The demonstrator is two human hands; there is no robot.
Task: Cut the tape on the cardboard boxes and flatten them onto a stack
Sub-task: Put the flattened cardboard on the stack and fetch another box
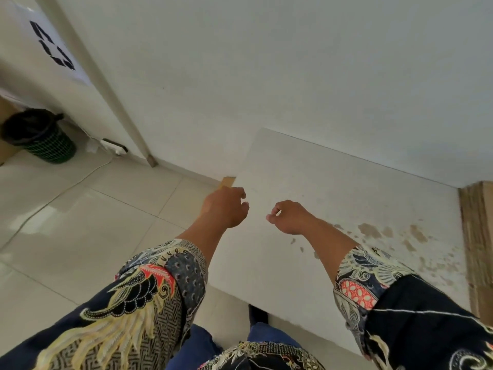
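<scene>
At the far left a dark waste bin (40, 134) with a black bag stands on the tiled floor (66, 209), and above it a white sheet with a black recycling sign (53, 45) hangs on the wall. A white cable (80, 177) runs over the floor to a small socket strip (116, 148) near the wall. A pale vertical pipe (120, 97) comes down to the floor just beside it.

In the middle the left hand (225, 206) is held out over the left edge of the white table (333, 182). Its fingers are loosely curled and hold nothing. A small piece of brown cardboard (228, 182) shows just beyond this hand, at the table edge; I cannot tell if the hand touches it. The right hand (289, 216) hovers over the table, near the left one but apart from it. Its fingers are also loosely curled, thumb close to the forefinger, and hold nothing that I can see. Both arms wear dark patterned sleeves (149, 289).

On the right part of the table the white surface has brown worn patches (386, 233). At the far right edge a stack of flattened cardboard (477, 236) stands against the table side, its corrugated edges visible.
</scene>
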